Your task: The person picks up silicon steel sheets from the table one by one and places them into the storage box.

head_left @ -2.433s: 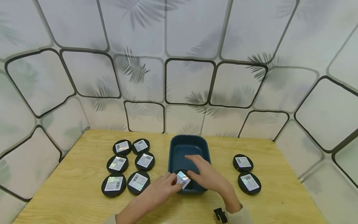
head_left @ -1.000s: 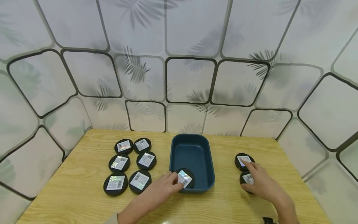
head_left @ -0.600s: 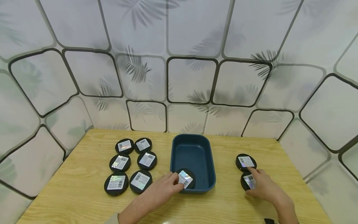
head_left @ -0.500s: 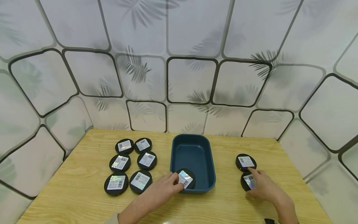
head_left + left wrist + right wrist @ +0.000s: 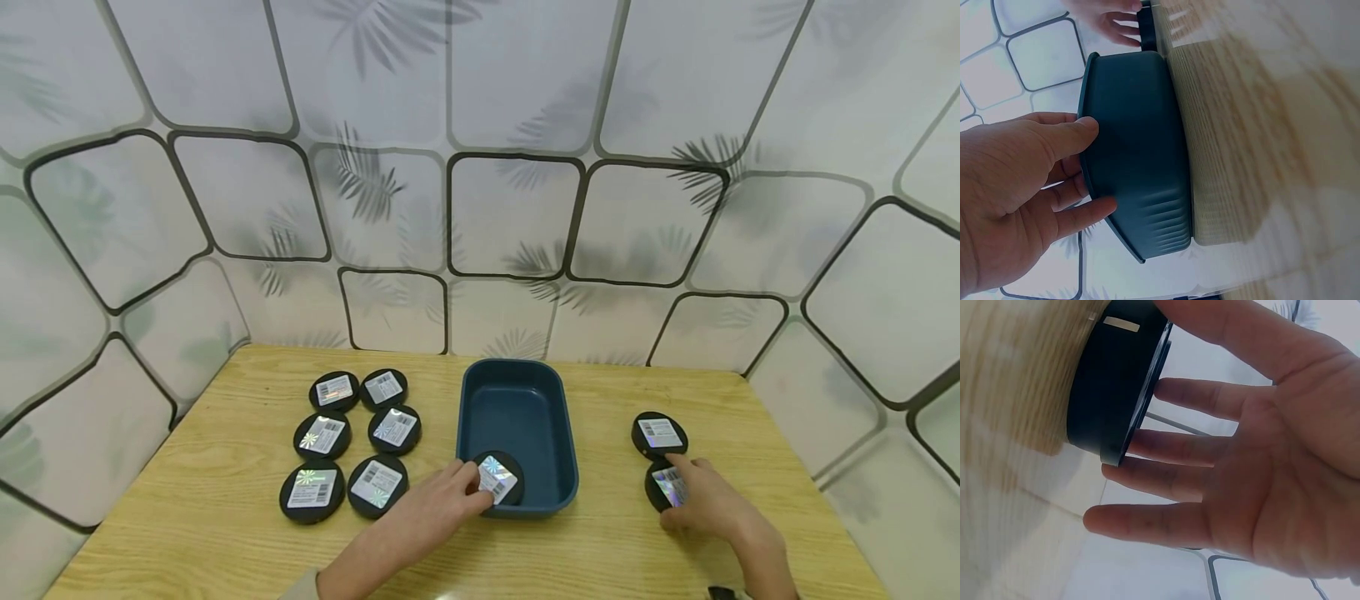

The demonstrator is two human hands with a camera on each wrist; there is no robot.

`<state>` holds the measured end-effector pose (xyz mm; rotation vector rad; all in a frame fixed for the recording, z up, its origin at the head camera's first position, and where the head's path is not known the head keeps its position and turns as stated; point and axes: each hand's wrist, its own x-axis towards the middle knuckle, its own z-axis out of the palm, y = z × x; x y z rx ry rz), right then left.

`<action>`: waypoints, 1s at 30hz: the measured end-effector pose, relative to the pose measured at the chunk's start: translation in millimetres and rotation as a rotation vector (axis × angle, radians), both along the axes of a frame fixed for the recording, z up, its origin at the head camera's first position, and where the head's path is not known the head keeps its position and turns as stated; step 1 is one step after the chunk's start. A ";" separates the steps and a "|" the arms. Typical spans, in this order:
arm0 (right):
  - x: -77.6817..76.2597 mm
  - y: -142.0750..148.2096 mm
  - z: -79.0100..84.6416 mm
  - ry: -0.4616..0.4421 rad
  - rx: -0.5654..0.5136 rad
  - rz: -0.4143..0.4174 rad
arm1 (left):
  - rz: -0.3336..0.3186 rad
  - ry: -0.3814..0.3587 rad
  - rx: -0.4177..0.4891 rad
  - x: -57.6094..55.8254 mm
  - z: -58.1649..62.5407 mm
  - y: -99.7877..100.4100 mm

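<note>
In the head view my left hand (image 5: 444, 500) is at the near left corner of a dark blue plastic bin (image 5: 516, 373). Its thumb lies outside the rim and some fingers reach behind it, pinching the rim, as the left wrist view shows. A black round puck with a white barcode label (image 5: 498, 479) lies inside the bin beside these fingertips. My right hand (image 5: 708, 500) spans the nearer of two labelled pucks on the right, thumb and fingers at the edges of this black puck (image 5: 1119, 381). The hand partly covers that puck in the head view.
Another labelled puck (image 5: 660, 435) sits just beyond the right hand, against the gripped one. Left of the bin, several similar pucks (image 5: 313, 492) stand in two columns on the wooden table (image 5: 585, 550). A patterned curtain (image 5: 510, 217) rises behind the table.
My right hand has left the bin and moved right to the nearer puck there, its index finger drawing back from the farther one. The left hand has stayed at the bin's corner.
</note>
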<state>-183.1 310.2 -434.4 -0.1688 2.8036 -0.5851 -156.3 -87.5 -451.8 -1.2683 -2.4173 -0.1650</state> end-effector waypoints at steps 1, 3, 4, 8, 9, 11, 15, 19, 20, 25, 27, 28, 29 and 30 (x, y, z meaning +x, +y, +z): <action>-0.2 0.2 -0.7 0.001 -0.002 -0.001 | 0.000 0.002 0.001 -0.1 -0.1 0.0; -0.9 0.2 -1.7 0.004 -0.005 -0.006 | -0.001 0.004 0.002 -0.1 -0.2 -0.1; -1.2 -0.1 -1.9 0.006 -0.005 -0.009 | -0.002 0.005 0.003 -0.1 -0.3 -0.2; -1.4 -1.3 -2.3 0.012 -0.005 -0.018 | -0.007 0.005 0.006 0.0 -0.1 -0.3; -1.3 -1.4 -2.6 0.015 -0.004 -0.016 | -0.008 0.006 0.007 -0.1 -0.1 -0.4; -1.5 -1.6 -3.4 0.025 -0.008 -0.016 | -0.010 0.007 0.008 -0.1 -0.2 -0.3; -2.4 -2.4 -4.8 0.047 -0.006 -0.017 | -0.013 0.012 0.013 -0.3 -0.6 -0.3; -3.1 -4.3 -5.3 0.051 0.007 -0.024 | -0.015 0.011 0.010 -0.5 -0.3 -0.5; -3.2 -4.8 -5.5 0.054 0.010 -0.025 | -0.014 0.005 0.007 -0.4 -0.1 -0.6; -3.1 -7.3 -5.9 0.055 0.014 -0.025 | -0.009 -0.026 -0.008 0.1 1.1 -1.1; -3.0 -7.7 -6.1 0.058 0.013 -0.022 | -0.007 -0.028 -0.011 0.2 1.4 -1.0; -2.9 -7.9 -6.2 0.061 0.013 -0.019 | -0.007 -0.028 -0.011 0.2 1.5 -1.0; -3.0 -7.9 -6.3 0.061 0.013 -0.018 | -0.007 -0.027 -0.010 0.3 1.6 -0.9; -2.9 -8.0 -6.4 0.064 0.010 -0.019 | -0.007 -0.025 -0.009 0.2 1.7 -0.9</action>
